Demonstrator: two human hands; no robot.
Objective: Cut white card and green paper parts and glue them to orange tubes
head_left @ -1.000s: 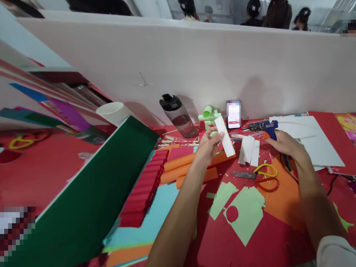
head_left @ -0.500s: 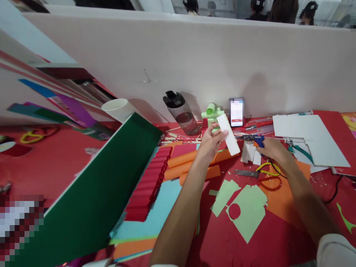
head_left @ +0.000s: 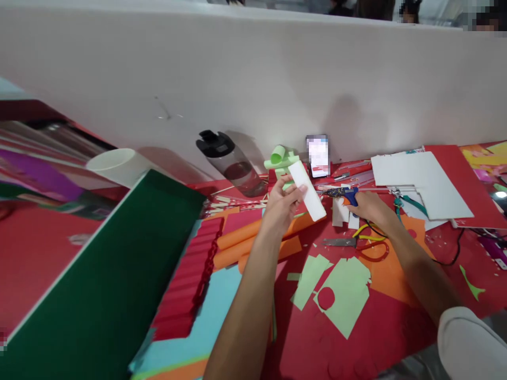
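- Bench, red-covered; carries all pieces below.
- Light-green cut paper, round hole at one side.
- Dark-green board, propped at a slant, left.
- Scissors, one yellow loop, one red, lying near the glue gun.
- Left hand: fingers pinching a white strip, held tilted above orange paper rolls.
- Right hand: fingers wrapped round the grip of a blue glue gun, nozzle at the strip's right edge; contact cannot be told. Barrel markings too small to read.
- Teal-handled pliers, right of the glue gun.
- Bottle, black-lidded, dark-tinted.
- Smartphone, upright against the white partition; lit screen, text pixelated beyond reading.
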